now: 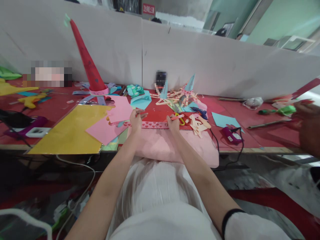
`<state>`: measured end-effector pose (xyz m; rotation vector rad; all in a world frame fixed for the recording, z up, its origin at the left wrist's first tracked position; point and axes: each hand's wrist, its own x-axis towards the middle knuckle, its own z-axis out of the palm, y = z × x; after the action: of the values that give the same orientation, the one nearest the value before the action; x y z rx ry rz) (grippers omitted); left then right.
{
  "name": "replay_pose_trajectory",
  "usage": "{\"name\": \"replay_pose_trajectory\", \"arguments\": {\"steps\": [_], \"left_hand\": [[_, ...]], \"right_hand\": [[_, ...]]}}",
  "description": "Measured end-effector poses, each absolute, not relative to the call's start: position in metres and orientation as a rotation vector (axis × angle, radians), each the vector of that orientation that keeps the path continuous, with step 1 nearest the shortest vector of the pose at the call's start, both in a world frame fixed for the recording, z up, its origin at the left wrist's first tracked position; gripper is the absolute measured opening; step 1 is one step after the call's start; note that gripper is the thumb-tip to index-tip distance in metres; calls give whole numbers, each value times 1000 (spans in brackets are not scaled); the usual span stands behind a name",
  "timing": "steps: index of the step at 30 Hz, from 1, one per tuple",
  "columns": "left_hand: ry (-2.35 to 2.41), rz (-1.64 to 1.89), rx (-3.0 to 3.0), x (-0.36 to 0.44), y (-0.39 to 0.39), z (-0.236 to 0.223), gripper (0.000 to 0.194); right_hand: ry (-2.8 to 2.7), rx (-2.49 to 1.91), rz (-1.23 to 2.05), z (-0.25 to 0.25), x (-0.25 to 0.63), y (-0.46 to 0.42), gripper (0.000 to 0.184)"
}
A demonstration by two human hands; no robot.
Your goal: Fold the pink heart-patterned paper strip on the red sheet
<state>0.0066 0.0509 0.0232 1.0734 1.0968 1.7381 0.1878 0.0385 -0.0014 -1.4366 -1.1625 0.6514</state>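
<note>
We hold the heart strip (pixel 155 125) with our left hand (pixel 136 120) and right hand (pixel 173 123), set apart along it. A red cone (pixel 87 61) stands leftward on the desk (pixel 272 136).

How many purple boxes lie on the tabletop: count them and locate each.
2. One purple box is at the far left, left of the yellow sheet; the other purple box is at right, in front of the light blue sheet. Others may be hidden.

heart strip (pixel 155 125): smooth paper, it seems | white garment (pixel 155 180): creased cloth | purple box (pixel 231 137): smooth plastic | grey partition (pixel 212 60): matt
</note>
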Motion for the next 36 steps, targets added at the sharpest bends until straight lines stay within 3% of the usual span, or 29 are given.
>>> {"name": "replay_pose_trajectory", "arguments": {"steps": [5,10,17,23,36], "left_hand": [[1191,1648,1325,12,47,23,31],[1325,1321,1860,16,41,19,40],[1371,959,2267,20,41,12,18],[1481,684,2341,20,33,16,27],[1459,678,2352,19,33,17,28]], "right_hand": [[-1173,-1429,627,-1,187,38,25],[-1157,-1463,639,3,186,36,25],[-1172,-1452,642,2,188,37,26],[-1150,-1439,679,4,186,36,25],[-1168,-1467,589,1,188,36,23]]}}
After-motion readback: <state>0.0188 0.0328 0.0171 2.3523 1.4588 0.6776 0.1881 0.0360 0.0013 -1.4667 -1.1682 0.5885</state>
